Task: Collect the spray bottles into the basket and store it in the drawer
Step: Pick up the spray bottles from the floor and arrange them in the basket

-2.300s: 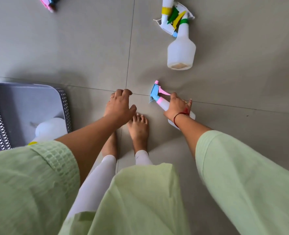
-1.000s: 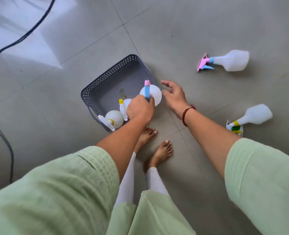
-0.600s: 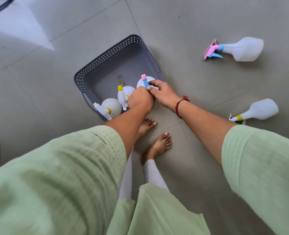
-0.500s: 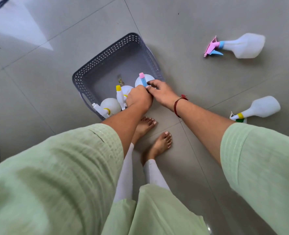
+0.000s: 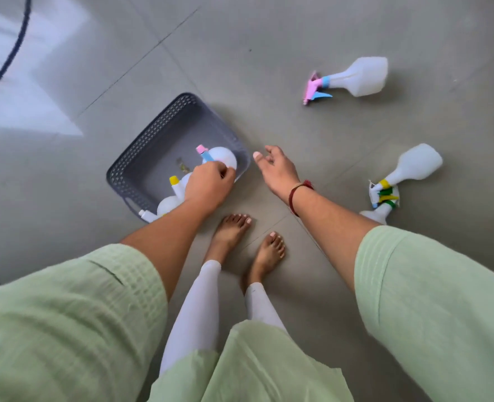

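A grey perforated basket (image 5: 141, 152) sits on the floor in front of my feet. Inside it stand three white spray bottles. My left hand (image 5: 208, 187) is curled over the pink-and-blue-topped bottle (image 5: 221, 158) in the basket's right corner, touching it. A yellow-topped bottle (image 5: 176, 184) and a white-topped one (image 5: 164, 206) stand beside it, partly hidden by my arm. My right hand (image 5: 274, 166) hovers open just right of the basket, holding nothing. On the floor lie a pink-and-blue bottle (image 5: 359, 78) and two bottles with yellow and green heads (image 5: 411, 169), (image 5: 377, 214) tangled together.
Grey tiled floor all around. My bare feet (image 5: 248, 239) stand just below the basket. A dark cable (image 5: 8, 56) curves across the far left, near a bright patch of light.
My right hand has let go of the pink-and-blue bottle and drawn back to the right of the basket. My left hand stays on that bottle, now standing in the basket.
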Demonstrator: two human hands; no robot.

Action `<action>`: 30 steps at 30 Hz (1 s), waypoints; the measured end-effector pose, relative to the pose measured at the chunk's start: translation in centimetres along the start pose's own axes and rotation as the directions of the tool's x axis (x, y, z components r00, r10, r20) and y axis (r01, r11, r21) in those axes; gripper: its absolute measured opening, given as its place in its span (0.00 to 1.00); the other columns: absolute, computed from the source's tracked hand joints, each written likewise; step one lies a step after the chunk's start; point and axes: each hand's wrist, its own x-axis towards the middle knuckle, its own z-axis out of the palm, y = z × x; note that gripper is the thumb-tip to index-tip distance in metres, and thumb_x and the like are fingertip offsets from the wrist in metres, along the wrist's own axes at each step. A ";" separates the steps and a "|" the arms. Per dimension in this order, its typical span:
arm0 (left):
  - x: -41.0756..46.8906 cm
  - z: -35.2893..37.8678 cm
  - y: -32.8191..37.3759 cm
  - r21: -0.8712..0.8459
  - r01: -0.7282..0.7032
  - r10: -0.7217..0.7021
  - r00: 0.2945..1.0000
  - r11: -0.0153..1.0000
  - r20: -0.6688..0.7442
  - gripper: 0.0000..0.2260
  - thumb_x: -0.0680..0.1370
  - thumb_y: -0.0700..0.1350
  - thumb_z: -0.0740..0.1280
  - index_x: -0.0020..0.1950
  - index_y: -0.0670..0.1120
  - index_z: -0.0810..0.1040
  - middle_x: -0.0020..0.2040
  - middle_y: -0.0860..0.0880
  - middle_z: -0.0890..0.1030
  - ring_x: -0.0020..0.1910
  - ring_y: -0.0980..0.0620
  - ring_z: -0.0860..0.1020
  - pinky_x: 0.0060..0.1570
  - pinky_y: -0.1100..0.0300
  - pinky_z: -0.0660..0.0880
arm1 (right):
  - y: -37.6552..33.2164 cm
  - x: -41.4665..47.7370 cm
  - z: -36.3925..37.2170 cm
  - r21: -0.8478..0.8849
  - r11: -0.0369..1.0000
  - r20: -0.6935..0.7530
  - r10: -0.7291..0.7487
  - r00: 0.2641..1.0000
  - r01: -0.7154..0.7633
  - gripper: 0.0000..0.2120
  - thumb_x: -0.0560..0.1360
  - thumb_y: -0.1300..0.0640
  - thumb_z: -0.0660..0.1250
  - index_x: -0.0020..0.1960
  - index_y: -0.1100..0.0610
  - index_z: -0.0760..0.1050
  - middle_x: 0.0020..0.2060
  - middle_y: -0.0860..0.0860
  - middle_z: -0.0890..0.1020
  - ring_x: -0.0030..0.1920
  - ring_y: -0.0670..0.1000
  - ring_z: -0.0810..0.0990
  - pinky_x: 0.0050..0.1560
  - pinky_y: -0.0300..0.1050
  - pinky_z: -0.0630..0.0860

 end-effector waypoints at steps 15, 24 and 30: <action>-2.3 5.6 17.9 0.215 -0.352 0.289 0.916 0.911 0.277 0.13 0.77 0.48 0.62 0.57 0.43 0.79 0.55 0.42 0.82 0.55 0.41 0.78 0.54 0.54 0.74 | 17.1 -7.0 -16.9 0.136 0.941 -0.377 0.338 0.862 -0.310 0.30 0.77 0.47 0.62 0.74 0.57 0.58 0.70 0.60 0.67 0.70 0.62 0.65 0.69 0.54 0.63; -3.6 10.1 23.4 0.239 -0.429 0.257 0.814 0.871 0.520 0.12 0.78 0.47 0.62 0.57 0.45 0.79 0.55 0.44 0.82 0.54 0.44 0.79 0.56 0.52 0.77 | 23.9 -10.1 -20.5 0.276 0.790 -0.382 0.613 0.692 -0.547 0.34 0.75 0.46 0.63 0.75 0.56 0.56 0.72 0.58 0.63 0.71 0.61 0.63 0.68 0.56 0.64; -1.0 11.5 26.1 0.311 -0.453 0.247 0.816 0.836 0.524 0.12 0.78 0.46 0.61 0.57 0.45 0.80 0.57 0.43 0.82 0.55 0.42 0.78 0.52 0.56 0.74 | 25.3 -8.1 -20.5 0.392 0.752 -0.263 0.643 0.719 -0.530 0.33 0.75 0.48 0.65 0.75 0.57 0.57 0.72 0.59 0.64 0.71 0.61 0.63 0.70 0.55 0.62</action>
